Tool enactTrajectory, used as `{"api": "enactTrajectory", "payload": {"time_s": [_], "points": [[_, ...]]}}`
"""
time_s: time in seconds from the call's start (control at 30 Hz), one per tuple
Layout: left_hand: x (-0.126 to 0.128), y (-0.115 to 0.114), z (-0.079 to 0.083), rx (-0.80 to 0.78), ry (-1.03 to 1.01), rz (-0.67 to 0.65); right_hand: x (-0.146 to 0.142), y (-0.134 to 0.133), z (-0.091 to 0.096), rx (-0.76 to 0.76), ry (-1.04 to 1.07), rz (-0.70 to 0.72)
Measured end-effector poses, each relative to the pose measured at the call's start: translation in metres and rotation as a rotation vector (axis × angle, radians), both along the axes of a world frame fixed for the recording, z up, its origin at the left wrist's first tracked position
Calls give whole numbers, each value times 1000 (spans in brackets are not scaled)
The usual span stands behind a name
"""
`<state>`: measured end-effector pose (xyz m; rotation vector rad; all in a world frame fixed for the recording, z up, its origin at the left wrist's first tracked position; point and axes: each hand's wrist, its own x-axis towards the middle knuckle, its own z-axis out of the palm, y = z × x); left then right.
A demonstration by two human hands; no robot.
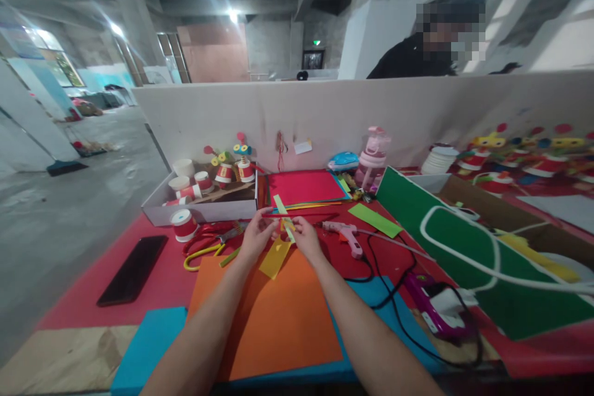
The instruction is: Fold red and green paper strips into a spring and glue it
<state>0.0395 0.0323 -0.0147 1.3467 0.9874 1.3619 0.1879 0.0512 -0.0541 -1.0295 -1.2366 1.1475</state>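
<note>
My left hand (260, 234) and my right hand (305, 237) meet above an orange sheet (283, 315). Between their fingertips a pale green paper strip (281, 207) slants down to the right, pinched at its lower part by my right hand. Small yellow pieces show at the fingertips, partly covered. My left fingers are curled together at the strip's other side; what exactly they pinch is too small to make out. Just below, a yellow paper strip (273, 260) lies on the orange sheet. A pink glue gun (346, 235) rests to the right of my right hand.
Yellow-handled scissors (204, 257), pliers (232, 233) and a phone (132, 270) lie left. A white box (213, 213) holds cups and cup figures. Red sheets (306, 187) lie behind; a green board (445, 247), cables and a purple power strip (436, 309) are right. A person (413, 55) is beyond the partition.
</note>
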Motion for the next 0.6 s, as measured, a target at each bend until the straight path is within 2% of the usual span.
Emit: {"api": "enactTrajectory", "payload": {"time_s": [0.13,0.27,0.43,0.5,0.6], "points": [[-7,5,-1,-54,-78,65,-5,-4,3,-14,3,35],[-14,8,-2,-124,-181,119,-8,-10,15,-102,183,113],[-17,10,-3,-101,-266,192,-2,-14,24,-157,389,176],[-18,9,-2,-90,-270,210,1,-11,22,-127,391,147],[-19,9,-1,-94,-251,225,5,-7,18,-35,312,-2]]}}
